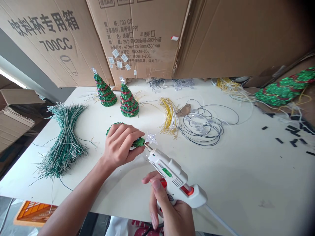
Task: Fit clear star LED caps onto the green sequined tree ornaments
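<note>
My left hand is wrapped over a small green tinsel Christmas tree lying on its side; most of the tree is hidden under my fingers. A clear plastic star sits at its tip, pointing right. My right hand grips a white hot glue gun by its handle. The gun's metal nozzle reaches the top of the tree, just below the star. Whether glue is coming out is too small to tell.
Two finished-looking trees stand upright behind my left hand. Green wires lie bundled at left, yellow-white wires and a coiled dark wire beyond the gun. Black pieces scatter at right. Cardboard boxes wall the back.
</note>
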